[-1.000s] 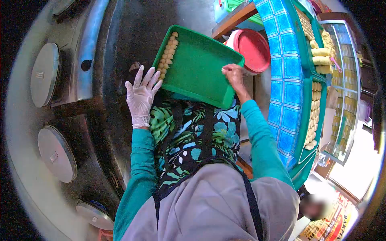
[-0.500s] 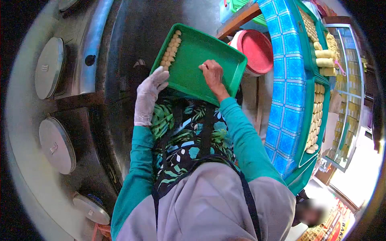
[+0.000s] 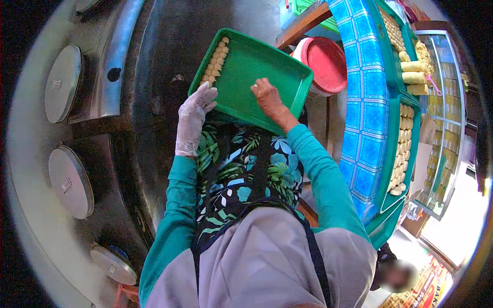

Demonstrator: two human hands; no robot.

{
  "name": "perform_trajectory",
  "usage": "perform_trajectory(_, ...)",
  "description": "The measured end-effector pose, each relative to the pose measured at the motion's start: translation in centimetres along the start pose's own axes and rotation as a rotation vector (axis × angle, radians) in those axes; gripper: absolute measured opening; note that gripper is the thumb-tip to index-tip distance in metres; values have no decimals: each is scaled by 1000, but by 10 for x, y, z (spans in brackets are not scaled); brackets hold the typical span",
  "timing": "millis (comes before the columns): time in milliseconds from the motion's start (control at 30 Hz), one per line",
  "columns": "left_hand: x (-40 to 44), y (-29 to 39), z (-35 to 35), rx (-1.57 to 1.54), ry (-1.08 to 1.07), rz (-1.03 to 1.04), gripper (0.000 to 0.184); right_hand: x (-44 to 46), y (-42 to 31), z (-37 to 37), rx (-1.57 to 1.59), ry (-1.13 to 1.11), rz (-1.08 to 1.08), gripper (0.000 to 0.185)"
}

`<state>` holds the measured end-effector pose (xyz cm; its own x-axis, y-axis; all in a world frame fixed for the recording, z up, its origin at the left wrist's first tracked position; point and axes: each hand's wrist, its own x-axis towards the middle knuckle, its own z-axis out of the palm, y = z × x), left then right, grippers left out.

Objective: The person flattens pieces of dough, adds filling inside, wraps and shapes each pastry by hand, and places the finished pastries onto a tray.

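A green tray (image 3: 257,77) rests at my lap, with several small pale dough balls (image 3: 216,62) lined along its left side. My left hand (image 3: 196,110), in a clear glove, is at the tray's lower left corner beside the lowest balls; its fingers are bent together, and what they hold, if anything, is hidden. Over the tray's lower right part is my bare right hand (image 3: 268,97), its fingers curled closed. Anything inside that hand is too small to make out.
At the right, a blue checked table (image 3: 364,113) bears green trays of dough pieces (image 3: 401,149). A red-lidded bucket (image 3: 323,64) stands beside the tray. Round metal lids (image 3: 71,182) are at the left. Part of a person (image 3: 395,274) shows at the lower right.
My left hand has gone from spread fingers to bent ones at the tray corner. My right hand has moved left from the tray's right edge to over its inside.
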<state>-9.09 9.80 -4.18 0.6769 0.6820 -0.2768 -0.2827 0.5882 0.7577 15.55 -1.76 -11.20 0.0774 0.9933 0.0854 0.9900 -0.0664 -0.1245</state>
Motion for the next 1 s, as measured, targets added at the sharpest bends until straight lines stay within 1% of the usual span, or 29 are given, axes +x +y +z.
perform_trajectory(67, 2, -1, -2, -33, 2, -14, 54, -2, 18, 9, 283, 80, 208, 17)
perform_trajectory(100, 1, -2, -3, -59, -2, -36, 54, -1, 13, 4, 286, 76, 212, 17)
perform_trajectory(167, 3, -2, -3, -52, -10, -36, 55, 11, 1, -17, 496, 277, 630, 15)
perform_trajectory(200, 3, -2, -3, -45, -15, -36, 55, 4, -2, -13, 494, 279, 633, 15)
perform_trajectory(267, 3, -2, -3, -33, -24, -33, 55, -8, -7, -8, 272, 286, 420, 19)
perform_trajectory(400, 2, -3, -4, -26, -24, -37, 54, -15, 2, -12, 368, 288, 474, 18)
perform_trajectory(467, 3, -3, -2, -35, -14, -34, 54, -11, 10, -11, 476, 396, 416, 15)
perform_trajectory(500, 3, -3, -1, -45, -5, -28, 54, -10, 13, -6, 475, 396, 424, 15)
perform_trajectory(567, 3, -4, 0, -57, -17, -31, 54, -5, 15, 6, 379, 244, 260, 13)
perform_trajectory(600, 3, -2, 1, -60, -11, -43, 54, -1, 15, 2, 380, 248, 258, 13)
perform_trajectory(667, 3, -1, 1, -60, 0, -55, 53, 7, 16, -7, 424, 147, 336, 10)
perform_trajectory(700, 4, -3, 0, -56, -7, -50, 53, 10, 10, -17, 427, 144, 336, 10)
perform_trajectory(767, 4, -4, -2, -51, -12, -43, 54, 15, -4, -38, 982, 158, 971, 10)
perform_trajectory(800, 3, -3, -1, -50, -11, -44, 54, 13, -3, -29, 982, 157, 969, 10)
perform_trajectory(867, 2, -3, -1, -49, -12, -52, 54, -1, -1, -1, 523, 320, 624, 14)
perform_trajectory(900, 3, -4, -3, -60, -15, -52, 54, -5, -5, -1, 521, 320, 624, 14)
perform_trajectory(967, 5, -3, -3, -74, -17, -45, 55, -14, -21, -4, -5, 319, 363, 23)
perform_trajectory(1000, 5, -3, -3, -72, -11, -52, 55, -17, -27, -4, -77, 283, 372, 23)
